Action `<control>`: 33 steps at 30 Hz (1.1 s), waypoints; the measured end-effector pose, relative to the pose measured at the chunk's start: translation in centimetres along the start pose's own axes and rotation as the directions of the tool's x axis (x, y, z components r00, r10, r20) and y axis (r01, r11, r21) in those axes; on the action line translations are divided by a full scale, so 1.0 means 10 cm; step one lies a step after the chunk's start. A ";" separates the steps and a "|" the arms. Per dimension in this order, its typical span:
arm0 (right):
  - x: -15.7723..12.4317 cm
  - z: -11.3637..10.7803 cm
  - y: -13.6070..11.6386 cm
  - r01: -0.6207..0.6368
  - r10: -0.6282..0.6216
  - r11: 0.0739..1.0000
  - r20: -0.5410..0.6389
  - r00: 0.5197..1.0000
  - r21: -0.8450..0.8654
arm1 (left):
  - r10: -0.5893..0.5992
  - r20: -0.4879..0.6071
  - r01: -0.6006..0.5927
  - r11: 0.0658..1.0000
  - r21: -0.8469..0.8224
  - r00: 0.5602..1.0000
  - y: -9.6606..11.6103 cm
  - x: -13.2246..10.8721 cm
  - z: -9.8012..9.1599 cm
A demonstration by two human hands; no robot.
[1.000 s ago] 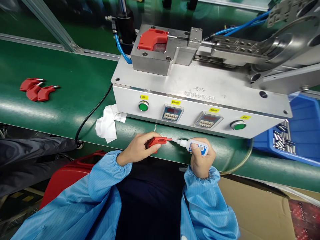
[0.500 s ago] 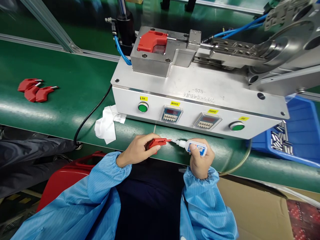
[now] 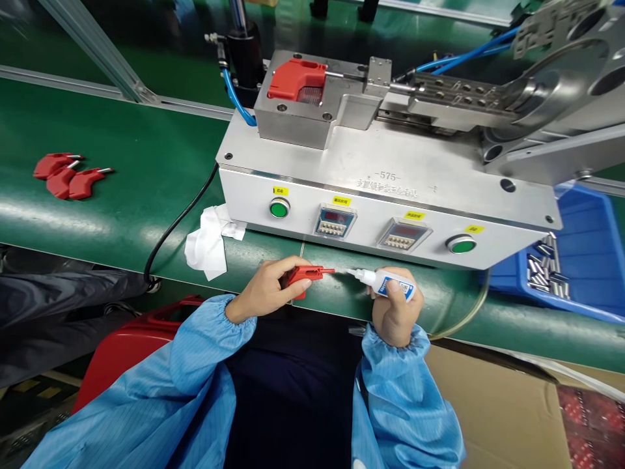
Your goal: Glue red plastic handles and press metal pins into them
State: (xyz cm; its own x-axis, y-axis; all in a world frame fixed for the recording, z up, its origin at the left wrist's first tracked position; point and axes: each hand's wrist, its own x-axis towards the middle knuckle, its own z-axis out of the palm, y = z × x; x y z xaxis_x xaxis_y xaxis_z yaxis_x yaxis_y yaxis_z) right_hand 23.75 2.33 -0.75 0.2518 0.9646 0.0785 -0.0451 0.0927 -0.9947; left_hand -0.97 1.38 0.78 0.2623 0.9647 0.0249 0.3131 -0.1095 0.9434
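Both clamped above green belt [image 3: 122, 215]: left hand [image 3: 266, 290] red part [image 3: 305, 277], right hand [image 3: 395, 312] glue bottle [image 3: 388, 284].

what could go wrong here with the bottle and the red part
The dropper bottle in the right hand points at the tip of the red part with a gap between, so a drop may miss onto the green belt. The left hand grips the part close to that tip, so liquid could reach its fingers.

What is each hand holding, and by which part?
Left hand grips a red part by its wide end, thin tip free. Right hand holds a small bottle by its body, nozzle free and aimed at that tip.
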 end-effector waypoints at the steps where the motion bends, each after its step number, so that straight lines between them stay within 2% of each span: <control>1: 0.00 0.00 0.00 -0.001 0.001 1.000 0.008 1.000 0.005 | -0.013 0.002 0.013 1.000 -0.023 1.000 -0.01 0.00 0.00; 5: -0.02 -0.01 0.02 -0.001 0.001 1.000 0.037 0.999 -0.020 | -0.030 0.011 0.030 0.996 -0.078 1.000 -0.01 -0.01 -0.01; 10: -0.05 -0.02 0.05 0.058 -0.054 0.994 0.041 0.998 -0.098 | -0.014 0.004 0.014 0.999 -0.050 1.000 0.00 0.01 -0.01; 16: -0.06 -0.04 0.08 0.066 -0.059 0.986 0.054 0.997 -0.153 | -0.002 0.001 0.002 1.000 -0.026 1.000 0.02 0.01 -0.01; 24: -0.07 0.00 -0.02 0.085 -0.064 0.975 0.103 0.993 -0.206 | -0.012 0.004 0.012 1.000 -0.018 1.000 0.01 0.01 -0.01; 30: -0.07 0.00 0.01 0.088 -0.080 0.978 0.049 0.996 -0.190 | -0.019 0.004 0.019 1.000 -0.009 1.000 0.02 0.01 -0.01; 33: -0.07 -0.01 0.01 0.076 -0.062 0.974 0.071 0.996 -0.212 | -0.025 0.003 0.025 1.000 -0.010 1.000 0.03 0.01 -0.01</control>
State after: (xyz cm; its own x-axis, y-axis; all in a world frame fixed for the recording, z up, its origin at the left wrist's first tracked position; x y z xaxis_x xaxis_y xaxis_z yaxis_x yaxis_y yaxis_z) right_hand 23.61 1.60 -0.94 0.1853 0.9719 0.1450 0.1802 0.1114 -0.9773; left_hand -0.93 1.51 1.15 0.2569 0.9664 0.0007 0.3107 -0.0832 0.9469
